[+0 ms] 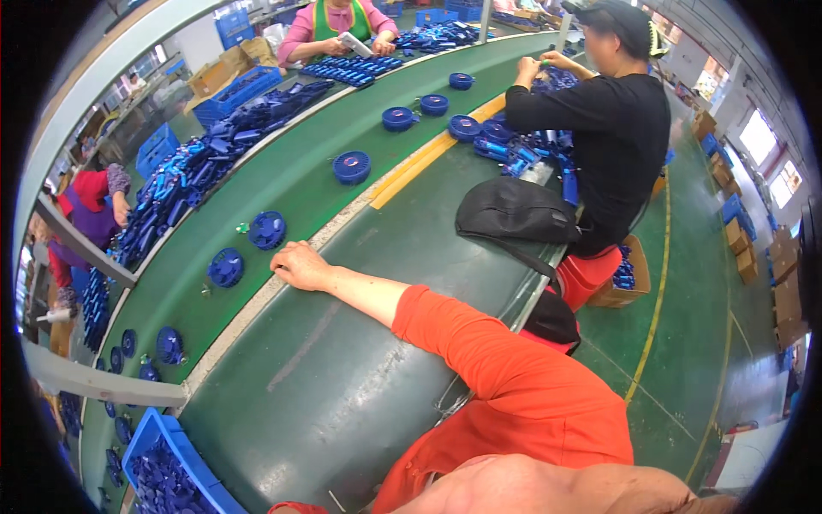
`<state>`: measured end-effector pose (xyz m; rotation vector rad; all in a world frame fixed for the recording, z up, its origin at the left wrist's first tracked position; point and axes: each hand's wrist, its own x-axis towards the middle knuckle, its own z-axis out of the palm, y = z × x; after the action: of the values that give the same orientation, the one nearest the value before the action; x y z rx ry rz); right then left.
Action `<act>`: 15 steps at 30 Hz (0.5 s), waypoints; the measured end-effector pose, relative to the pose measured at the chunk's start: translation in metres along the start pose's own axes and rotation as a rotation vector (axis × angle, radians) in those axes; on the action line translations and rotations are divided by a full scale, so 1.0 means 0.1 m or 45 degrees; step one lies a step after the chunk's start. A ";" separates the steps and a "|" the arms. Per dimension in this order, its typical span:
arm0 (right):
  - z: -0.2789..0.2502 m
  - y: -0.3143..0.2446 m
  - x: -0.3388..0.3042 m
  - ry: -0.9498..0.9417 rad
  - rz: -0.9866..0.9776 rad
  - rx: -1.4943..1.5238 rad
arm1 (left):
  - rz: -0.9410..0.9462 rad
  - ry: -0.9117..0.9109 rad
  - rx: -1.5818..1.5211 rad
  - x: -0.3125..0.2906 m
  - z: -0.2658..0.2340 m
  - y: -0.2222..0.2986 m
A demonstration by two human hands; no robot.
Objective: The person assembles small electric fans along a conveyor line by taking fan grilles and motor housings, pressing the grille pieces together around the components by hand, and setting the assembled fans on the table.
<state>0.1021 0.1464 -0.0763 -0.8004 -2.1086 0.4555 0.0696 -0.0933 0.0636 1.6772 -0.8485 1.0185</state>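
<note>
I'm resting my R hand (301, 266) at the pale belt edge (237, 325) beside the table (351, 368), fingers loosely bent, nothing visible in it; L hand's out of view. The nearest blue fan unit (268, 230) is lying on the green belt (295, 193) just past my fingers, w/ a sm. green part (242, 228) beside it. IMO holding the rim lightly, w/o pressing that part, is safest.
</note>
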 end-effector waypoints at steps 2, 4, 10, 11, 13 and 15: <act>0.04 0.01 0.02 -0.034 -0.037 -0.017 | -0.062 -0.048 0.039 -0.03 -0.01 0.11; 0.05 0.03 0.02 -0.009 -0.074 0.018 | -0.148 -0.059 0.134 -0.06 0.06 0.30; -0.19 -0.04 0.14 0.016 0.029 0.494 | -0.442 0.244 0.728 0.15 0.47 0.72; -0.29 -0.36 0.22 -0.025 0.019 0.779 | -0.663 0.401 0.772 0.16 0.49 0.76; -0.79 -0.89 0.29 -0.138 0.033 1.255 | -0.831 0.776 0.519 -0.18 0.44 0.60; -1.24 -1.34 0.15 -0.222 -0.116 1.617 | -1.027 1.037 0.465 -0.48 0.35 0.48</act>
<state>0.1425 0.0641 0.0819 0.0931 -1.5038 1.6001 0.0158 -0.1372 0.0315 1.4593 0.5401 1.1387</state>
